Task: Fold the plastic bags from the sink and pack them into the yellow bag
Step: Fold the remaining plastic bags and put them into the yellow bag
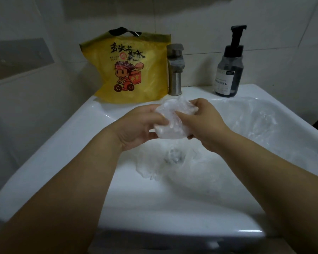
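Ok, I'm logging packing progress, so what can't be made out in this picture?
All in the head view:
- Inside of the yellow bag: hidden by its printed front.
- The drain: blurred under the loose bags in the sink.
- The folded bag: its edges are covered by the left hand and right hand.
- Print on the bottle label: too small.

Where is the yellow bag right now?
In the head view, the yellow bag stands on the back ledge of the sink, left of centre, just left of the faucet.
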### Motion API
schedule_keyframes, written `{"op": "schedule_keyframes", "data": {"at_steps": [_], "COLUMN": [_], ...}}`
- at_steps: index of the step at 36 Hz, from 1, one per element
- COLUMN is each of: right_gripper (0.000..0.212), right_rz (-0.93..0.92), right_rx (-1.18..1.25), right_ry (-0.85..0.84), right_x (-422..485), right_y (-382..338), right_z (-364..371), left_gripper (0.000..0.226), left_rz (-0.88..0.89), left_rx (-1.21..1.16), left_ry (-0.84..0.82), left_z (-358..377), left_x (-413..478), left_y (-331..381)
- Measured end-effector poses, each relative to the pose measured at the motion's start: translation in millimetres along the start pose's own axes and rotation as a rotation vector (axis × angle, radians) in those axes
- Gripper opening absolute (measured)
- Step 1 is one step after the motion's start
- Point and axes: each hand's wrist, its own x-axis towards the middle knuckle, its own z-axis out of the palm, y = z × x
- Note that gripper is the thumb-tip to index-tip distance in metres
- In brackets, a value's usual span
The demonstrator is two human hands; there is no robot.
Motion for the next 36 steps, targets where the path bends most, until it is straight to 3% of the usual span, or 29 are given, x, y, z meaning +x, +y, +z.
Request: {"op": "schedule_keyframes", "data": {"at_steps": [3, 6, 9, 12, 14, 16, 18, 22, 28, 36], "right_gripper": [0.051, 0.06, 0.073, 0.081, 0.06, 0.027, 0.012, 0.014, 0.026, 0.032], "right_rz": [-0.076, -0.147, -0.04, 0.214, 0.261, 0.229, 0.197, 0.163, 0.179, 0.126], "right_rx": [-0.169, -0.206, 0.102, 0.43, 0.401, 0.394, 0.457, 0.498, 0.549, 0.571], "right_ry": [-0.012, -0.028, -0.018, -0.192, -0.314, -0.311, -0.266, -0.267, -0.43, -0.46], "right_x": [0.5, -0.6, 1.0, 0.4, -2.8, -3.9, -2.4, 2.1, 2.9, 0.8], "right_y": [2.0, 3.6, 2.4, -1.7, -1.4, -1.1, -2.9, -8.7, -11.1, -18.6], "right_z": [-1.9, 0.4, 1.2, -1.2, 0.8, 2.6, 1.0, -11.8, -29.7, -32.6], "left_gripper": [0.091, 0.063, 0.028, 0.027, 0.026, 0.021, 0.015, 0.017, 0.022, 0.035], "left_rz": [-0.054, -0.076, -0.038, 0.04, 0.079, 0.094, 0.09, 0.041, 0.025, 0.023], "left_rx": [-0.049, 0.124, 0.075, -0.057, -0.08, -0.095, -0.122, -0.135, -0.151, -0.342], "left_ry": [-0.008, 0.096, 0.264, 0.404, 0.457, 0.445, 0.374, 0.259, 0.145, 0.044], "left_z": [-1.2, 4.8, 6.7, 3.7, 3.8, 5.1, 6.0, 3.8, 3.1, 3.1], "left_x": [-1.3, -0.2, 4.4, 8.9, 9.7, 9.7, 8.6, 5.8, -2.0, -6.2], "left_y": [3.4, 0.0, -3.0, -4.2, -4.3, -4.0, -1.7, 2.0, 9.3, 13.9]}}
